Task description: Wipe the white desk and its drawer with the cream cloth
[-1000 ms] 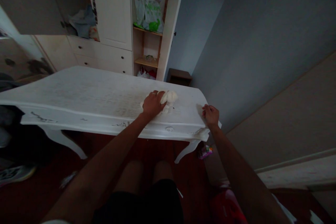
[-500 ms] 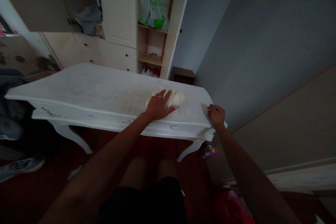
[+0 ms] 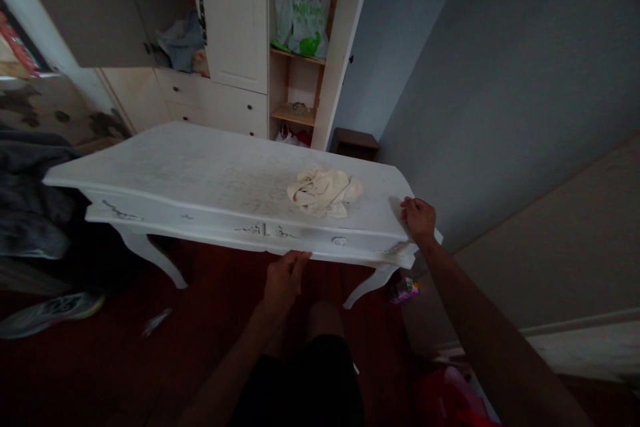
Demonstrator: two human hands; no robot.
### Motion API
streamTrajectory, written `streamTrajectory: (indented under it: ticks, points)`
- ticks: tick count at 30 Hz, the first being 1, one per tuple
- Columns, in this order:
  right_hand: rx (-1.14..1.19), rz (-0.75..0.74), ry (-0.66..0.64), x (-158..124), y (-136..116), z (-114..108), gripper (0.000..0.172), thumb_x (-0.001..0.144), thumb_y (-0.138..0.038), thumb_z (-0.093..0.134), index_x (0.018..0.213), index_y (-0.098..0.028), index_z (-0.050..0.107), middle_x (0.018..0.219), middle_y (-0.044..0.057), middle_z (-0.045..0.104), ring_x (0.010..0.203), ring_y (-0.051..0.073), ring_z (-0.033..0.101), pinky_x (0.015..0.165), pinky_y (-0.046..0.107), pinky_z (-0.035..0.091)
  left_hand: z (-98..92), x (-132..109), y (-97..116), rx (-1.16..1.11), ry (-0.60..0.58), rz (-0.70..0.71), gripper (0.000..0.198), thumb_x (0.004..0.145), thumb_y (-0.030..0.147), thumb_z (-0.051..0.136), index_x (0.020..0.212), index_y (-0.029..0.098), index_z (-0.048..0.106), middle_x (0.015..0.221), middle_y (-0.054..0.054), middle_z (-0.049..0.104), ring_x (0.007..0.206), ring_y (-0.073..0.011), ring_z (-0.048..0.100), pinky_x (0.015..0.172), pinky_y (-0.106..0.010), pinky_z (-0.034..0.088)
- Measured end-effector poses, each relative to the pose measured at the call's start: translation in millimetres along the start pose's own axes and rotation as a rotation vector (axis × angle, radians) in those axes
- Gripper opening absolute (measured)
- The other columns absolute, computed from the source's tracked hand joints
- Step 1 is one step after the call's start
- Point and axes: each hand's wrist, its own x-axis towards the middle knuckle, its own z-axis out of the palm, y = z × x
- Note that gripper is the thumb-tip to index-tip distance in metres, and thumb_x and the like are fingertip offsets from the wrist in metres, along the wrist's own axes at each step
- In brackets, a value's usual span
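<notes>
Cloth point(image 3: 323, 191), cream and crumpled into a loose heap, lies on the white desk point(image 3: 200, 173) toward its right end, with neither hand on it. The left hand point(image 3: 284, 278) is below the desk's front edge, fingers loosely spread and empty, their tips at the underside of the front rail. The right hand point(image 3: 419, 219) rests on the top at the desk's right end, fingers curled; whether it grips the edge I cannot tell.
</notes>
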Motion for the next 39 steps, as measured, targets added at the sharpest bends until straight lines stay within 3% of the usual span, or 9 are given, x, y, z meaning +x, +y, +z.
streamTrajectory:
  ticks: [2, 4, 7, 9, 11, 16, 19, 30, 39]
  points:
    - [-0.017, -0.007, 0.002, -1, 0, 0, 0.035, 0.081, -0.046, 0.051, 0.063, -0.018, 0.063, 0.043, -0.003, 0.053, 0.041, 0.014, 0.049, 0.050, 0.027, 0.038, 7.1, -6, -9, 0.167, -0.169, -0.027, 0.054, 0.091, 0.057, 0.045, 0.056, 0.020, 0.063, 0.047, -0.001, 0.058, 0.047, -0.0166, 0.058, 0.053, -0.027, 0.042]
    - [-0.027, -0.008, 0.006, -1, -1, 0, 0.034, 0.081, -0.045, 0.051, 0.063, -0.018, 0.063, 0.043, -0.003, 0.053, 0.042, 0.014, 0.049, 0.050, 0.027, 0.039, 11.9, -7, -15, 0.318, -0.263, -0.009, 0.055, 0.092, 0.050, 0.044, 0.047, 0.020, 0.058, 0.052, -0.004, 0.062, 0.058, -0.0194, 0.064, 0.065, -0.030, 0.045]
    - [-0.022, -0.004, 0.004, -1, -2, 0, 0.033, 0.081, -0.044, 0.051, 0.063, -0.018, 0.063, 0.043, -0.002, 0.054, 0.043, 0.014, 0.051, 0.052, 0.028, 0.040, 17.4, -1, -26, 0.259, -0.401, -0.014, 0.017, 0.072, 0.035, 0.071, 0.081, 0.020, 0.073, 0.093, -0.008, 0.075, 0.094, -0.0267, 0.068, 0.088, -0.036, 0.046]
    - [-0.014, -0.005, 0.006, -1, -3, 0, 0.033, 0.081, -0.043, 0.051, 0.062, -0.018, 0.063, 0.042, -0.003, 0.053, 0.042, 0.014, 0.050, 0.052, 0.027, 0.041, 22.8, 4, -34, 0.055, -0.479, -0.066, 0.068, 0.049, 0.026, 0.086, 0.113, 0.019, 0.067, 0.127, -0.014, 0.065, 0.121, -0.0323, 0.057, 0.102, -0.040, 0.041]
    - [-0.005, -0.005, 0.010, -1, -3, 0, 0.033, 0.081, -0.042, 0.051, 0.062, -0.018, 0.063, 0.042, -0.003, 0.053, 0.042, 0.014, 0.050, 0.052, 0.027, 0.041, 30.5, 12, -40, -0.210, -0.525, -0.211, 0.094, 0.041, 0.025, 0.090, 0.128, 0.016, 0.056, 0.141, -0.021, 0.052, 0.132, -0.0346, 0.047, 0.108, -0.042, 0.037]
    - [-0.029, -0.002, 0.005, -1, -3, 0, 0.033, 0.081, -0.042, 0.051, 0.062, -0.018, 0.063, 0.043, -0.002, 0.054, 0.043, 0.014, 0.050, 0.052, 0.028, 0.041, 50.3, 38, -28, -0.915, -0.618, -0.710, 0.065, 0.076, 0.051, 0.068, 0.123, 0.009, 0.052, 0.138, -0.026, 0.053, 0.129, -0.0308, 0.053, 0.107, -0.040, 0.043]
    - [-0.040, -0.012, 0.005, -1, -3, 0, 0.033, 0.082, -0.041, 0.051, 0.061, -0.019, 0.062, 0.043, -0.002, 0.053, 0.043, 0.015, 0.050, 0.054, 0.028, 0.041, 59.4, 52, -12, -1.039, -0.632, -0.882, 0.059, 0.084, 0.051, 0.057, 0.119, 0.003, 0.052, 0.135, -0.029, 0.053, 0.124, -0.0321, 0.057, 0.104, -0.041, 0.046]
    - [-0.004, -0.018, 0.003, -1, -2, 0, 0.032, 0.083, -0.041, 0.051, 0.062, -0.018, 0.063, 0.042, -0.003, 0.053, 0.042, 0.013, 0.049, 0.052, 0.028, 0.040, 80.4, 68, -4, -1.154, -0.611, -0.908, 0.038, 0.090, 0.031, 0.052, 0.115, 0.003, 0.058, 0.129, -0.021, 0.061, 0.116, -0.0247, 0.063, 0.096, -0.033, 0.052]
    - [0.022, -0.010, 0.011, -2, -3, 0, 0.032, 0.082, -0.041, 0.051, 0.061, -0.018, 0.062, 0.042, -0.003, 0.052, 0.042, 0.013, 0.048, 0.050, 0.027, 0.039, 76.0, 49, -13, -1.169, -0.627, -0.915, 0.045, 0.087, 0.029, 0.053, 0.121, -0.001, 0.055, 0.121, -0.023, 0.066, 0.113, -0.0263, 0.065, 0.101, -0.036, 0.050]
